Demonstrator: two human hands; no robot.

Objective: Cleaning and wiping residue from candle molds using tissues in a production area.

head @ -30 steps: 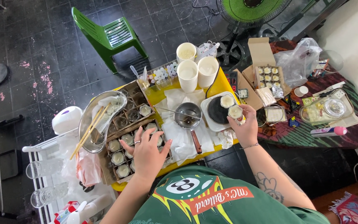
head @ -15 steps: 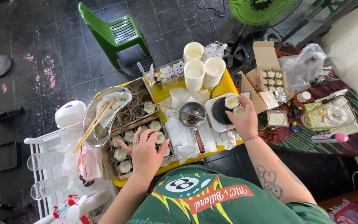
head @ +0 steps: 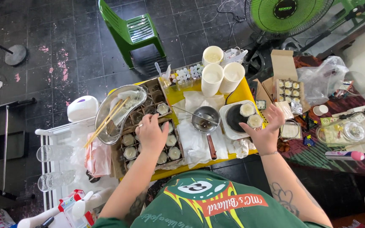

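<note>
Compared with the frame half a second earlier, the right hand [head: 263,134] had drawn back from the small round cream-filled cup [head: 254,121] at the right edge of the dark round hotplate [head: 236,117]; its fingers [head: 276,116] were spread wide and held nothing, so that cup now stood released beside a second pale cup [head: 247,109] on the plate, right of the frame's centre. The left hand [head: 151,134] had barely shifted: it lay palm-down, fingers loosely parted, over the brown cardboard tray [head: 179,148] of small glass jars [head: 174,153] left of centre, touching their rims but, as far as could be told, gripping none. This suggested that work was passing from the hotplate to the tray. The jars were squat, round and glossy, with pale, matt, waxy-looking fillings. A small steel saucepan [head: 205,118] with a dark handle rested on crumpled white paper [head: 193,143] at the middle of the yellow counter [head: 242,91]. An oval steel dish [head: 106,113] held thin wooden sticks [head: 105,123] at the left. Three tall white paper cups [head: 212,80] stood at the counter's upper edge.
</note>
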